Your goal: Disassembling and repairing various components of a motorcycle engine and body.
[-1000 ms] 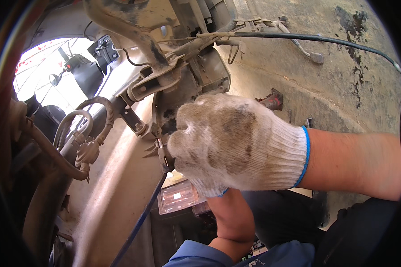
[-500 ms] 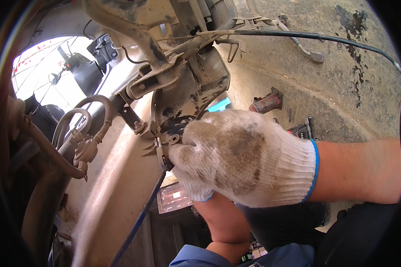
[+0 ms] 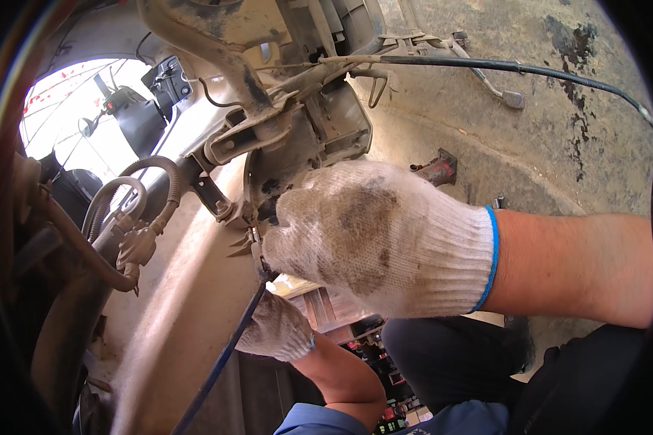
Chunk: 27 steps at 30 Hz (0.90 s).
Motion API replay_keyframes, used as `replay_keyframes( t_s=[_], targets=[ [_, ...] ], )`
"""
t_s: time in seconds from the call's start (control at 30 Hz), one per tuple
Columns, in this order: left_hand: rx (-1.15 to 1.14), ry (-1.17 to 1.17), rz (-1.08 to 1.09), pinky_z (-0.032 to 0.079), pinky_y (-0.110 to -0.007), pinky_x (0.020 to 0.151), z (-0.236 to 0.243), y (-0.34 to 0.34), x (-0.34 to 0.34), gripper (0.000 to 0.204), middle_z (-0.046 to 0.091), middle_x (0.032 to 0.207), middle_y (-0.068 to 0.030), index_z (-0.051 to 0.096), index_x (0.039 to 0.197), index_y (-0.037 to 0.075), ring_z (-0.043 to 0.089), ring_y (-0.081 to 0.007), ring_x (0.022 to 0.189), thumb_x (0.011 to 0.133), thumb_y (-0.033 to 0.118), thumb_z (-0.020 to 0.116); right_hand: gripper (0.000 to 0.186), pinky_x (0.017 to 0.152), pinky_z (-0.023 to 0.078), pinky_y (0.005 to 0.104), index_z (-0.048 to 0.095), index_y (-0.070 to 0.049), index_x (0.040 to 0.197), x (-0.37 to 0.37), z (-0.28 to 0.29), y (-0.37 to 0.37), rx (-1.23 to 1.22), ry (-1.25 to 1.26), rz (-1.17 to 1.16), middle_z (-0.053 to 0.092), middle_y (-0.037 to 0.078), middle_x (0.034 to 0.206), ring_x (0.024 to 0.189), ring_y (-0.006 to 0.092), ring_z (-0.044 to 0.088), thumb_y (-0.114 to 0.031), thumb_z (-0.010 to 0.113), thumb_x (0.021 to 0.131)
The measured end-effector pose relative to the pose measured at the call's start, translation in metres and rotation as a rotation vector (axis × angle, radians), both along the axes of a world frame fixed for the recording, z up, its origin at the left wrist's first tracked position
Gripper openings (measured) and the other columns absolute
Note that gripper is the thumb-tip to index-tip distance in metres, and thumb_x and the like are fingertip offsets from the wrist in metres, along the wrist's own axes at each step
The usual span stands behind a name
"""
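My right hand (image 3: 370, 235), in a soiled white knit glove with a blue cuff edge, reaches in from the right. Its fingers are curled at the slim metal end fitting (image 3: 257, 246) of a dark blue cable (image 3: 221, 359); what lies inside them is hidden. Lower down, my gloved left hand (image 3: 277, 328) is beside the cable, just under the fitting. Its fingers are turned away, so their grip does not show. Directly beyond my right hand is a dusty, black-stained metal housing (image 3: 272, 174) on the vehicle's underside.
Above runs a thick bent tube (image 3: 232, 61) with a bracket (image 3: 250, 134). Ribbed hoses (image 3: 168, 181) hang at the left. A black cable (image 3: 515, 67) crosses the top right. A red tool (image 3: 439, 170) lies on the stained floor (image 3: 500, 138). A wooden-looking box (image 3: 326, 308) sits below.
My left hand has come down and left, out from behind my right hand. My right hand has shifted a little left and up, now covering the light blue object seen before.
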<state>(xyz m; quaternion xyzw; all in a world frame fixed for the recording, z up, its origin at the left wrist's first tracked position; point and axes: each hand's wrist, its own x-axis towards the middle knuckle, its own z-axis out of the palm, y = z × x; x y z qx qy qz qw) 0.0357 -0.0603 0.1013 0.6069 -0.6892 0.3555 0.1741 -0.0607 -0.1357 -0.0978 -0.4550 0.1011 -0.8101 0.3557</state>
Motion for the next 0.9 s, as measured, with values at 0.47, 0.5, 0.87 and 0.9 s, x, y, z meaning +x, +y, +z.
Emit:
replay_keyframes(
  t_s=[0.47,0.5,0.87,0.9],
  targets=[
    [0.027,0.220,-0.192,0.060,-0.044,0.097,-0.045,-0.017,-0.022,0.048,0.072,0.126,-0.0195,0.066,0.125,-0.009,0.071,-0.0270,0.110,0.097,0.026,0.082,0.045,0.093,0.058,0.0420,0.066,-0.011,0.130,-0.050,-0.014,0.001,-0.031,0.285,0.283,0.069,0.011,0.111,0.107,0.0299,0.070,-0.031,0.075,0.091],
    [0.063,0.076,-0.253,0.059,-0.043,0.096,-0.047,-0.017,-0.025,0.051,0.073,0.124,-0.0190,0.068,0.122,-0.009,0.071,-0.0271,0.109,0.095,0.031,0.086,0.047,0.092,0.058,0.0414,0.065,-0.009,0.131,-0.053,-0.019,0.000,-0.054,0.356,0.344,0.068,0.011,0.110,0.107,0.0291,0.070,-0.029,0.075,0.090],
    [-0.167,-0.124,0.056,0.056,-0.039,0.093,-0.077,-0.035,-0.044,0.049,0.072,0.123,-0.0213,0.066,0.124,-0.012,0.070,-0.0269,0.106,0.103,0.032,0.073,0.008,0.078,0.060,0.0436,0.068,-0.007,0.091,-0.057,-0.168,0.087,0.378,0.709,0.281,0.072,0.013,0.088,0.087,0.0352,0.073,-0.011,0.066,0.085],
    [-0.159,-0.240,0.058,0.056,-0.038,0.093,-0.082,-0.038,-0.048,0.048,0.073,0.122,-0.0209,0.069,0.122,-0.010,0.071,-0.0267,0.105,0.104,0.034,0.071,0.007,0.079,0.060,0.0432,0.068,-0.006,0.088,-0.064,-0.184,0.093,0.370,0.848,0.297,0.072,0.013,0.088,0.088,0.0354,0.073,-0.012,0.066,0.086]
  ],
)
